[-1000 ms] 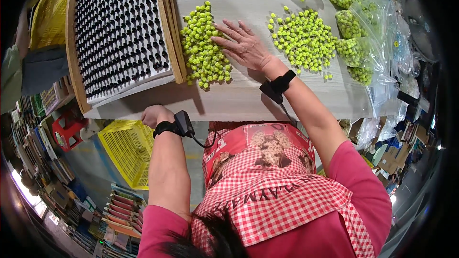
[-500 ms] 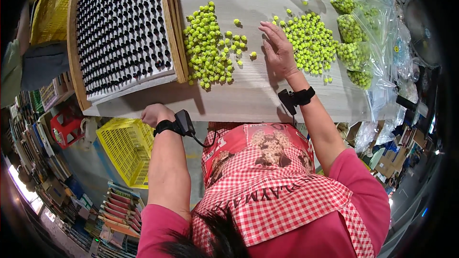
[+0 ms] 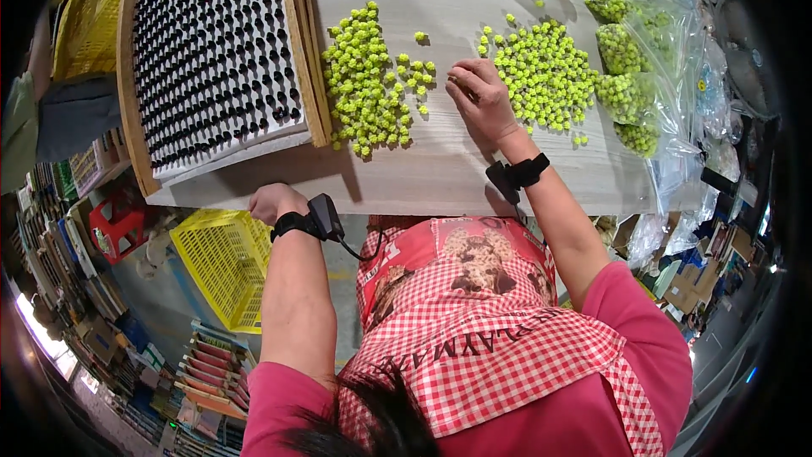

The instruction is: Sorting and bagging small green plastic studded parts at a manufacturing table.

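Right hand [image 3: 480, 97] lies palm down on the desk [image 3: 440, 173], fingers loosely spread, fingertips touching small yellow-green beads [image 3: 541, 68] at the left edge of the pile in the upper centre. My left hand [image 3: 272, 200] is curled into a fist at the desk's near edge, holding nothing I can see. Another bead pile [image 3: 364, 85] runs lengthwise beside the pegged board [image 3: 211, 51], upper left.

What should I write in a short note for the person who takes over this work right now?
Left hand: closed fist at the table's near edge, apparently empty.
Right hand: flat on the table, fingers at the right pile of green pieces.
Left pile lies beside the wooden peg board.
Done: part of the pieces lie by the board.
Left: right pile, bagged pieces.
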Demonstrator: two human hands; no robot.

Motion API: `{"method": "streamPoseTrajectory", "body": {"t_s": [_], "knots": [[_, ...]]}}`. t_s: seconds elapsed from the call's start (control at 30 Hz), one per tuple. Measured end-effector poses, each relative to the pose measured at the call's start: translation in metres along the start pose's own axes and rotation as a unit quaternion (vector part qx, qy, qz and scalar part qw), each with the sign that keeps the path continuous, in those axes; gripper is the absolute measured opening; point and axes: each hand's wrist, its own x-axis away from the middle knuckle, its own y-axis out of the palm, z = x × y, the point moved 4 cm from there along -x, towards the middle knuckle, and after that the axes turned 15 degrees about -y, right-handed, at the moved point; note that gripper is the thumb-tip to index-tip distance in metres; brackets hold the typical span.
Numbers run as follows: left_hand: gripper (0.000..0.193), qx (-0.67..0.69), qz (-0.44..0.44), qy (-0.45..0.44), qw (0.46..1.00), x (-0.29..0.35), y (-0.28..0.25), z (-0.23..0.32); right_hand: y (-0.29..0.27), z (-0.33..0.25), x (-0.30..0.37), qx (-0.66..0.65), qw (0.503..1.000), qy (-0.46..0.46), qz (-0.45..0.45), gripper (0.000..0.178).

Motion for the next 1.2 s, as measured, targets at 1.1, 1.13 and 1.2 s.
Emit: {"method": "streamPoseTrajectory", "body": {"t_s": [1.1, 1.13, 1.2], "knots": [[0.048, -0.011, -0.036, -0.030, 0.999, 0.009, -0.012, 0.006, 0.000, 0.005, -0.057, 0.106, 0.985, -0.113, -0.069, 0.029], [0.048, -0.011, -0.034, -0.028, 0.999, 0.005, -0.009, 0.005, 0.009, 0.004, -0.065, 0.105, 0.986, -0.112, -0.068, 0.029], [0.048, -0.001, -0.012, -0.022, 1.000, -0.002, -0.007, 0.003, 0.027, -0.003, -0.078, 0.086, 0.974, -0.167, -0.124, 0.025]]}}
